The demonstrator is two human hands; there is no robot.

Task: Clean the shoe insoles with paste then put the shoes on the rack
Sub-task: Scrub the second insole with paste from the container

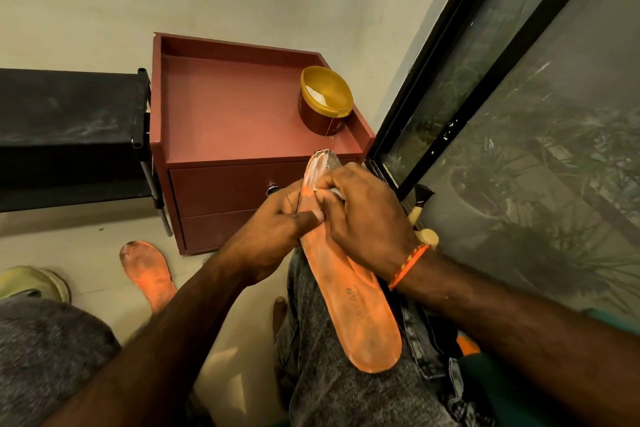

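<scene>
The orange insole point(349, 291) lies along the person's right thigh, toe end smeared white with paste, heel end dull and grimy; the left hand point(273, 229) curls round its left edge while the right hand point(363, 215) pinches a small white cloth point(337, 193) against it. Beyond stand a black rack point(69, 135) and a red drawer cabinet point(221, 135) bearing an open gold-rimmed paste jar point(323, 102). A second, dirty insole point(147, 272) lies on the floor beside a pale green shoe point(38, 282).

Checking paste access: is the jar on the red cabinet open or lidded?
Open. The paste jar stands upright with no lid on it; its gold rim is exposed and white contents show inside.
</scene>
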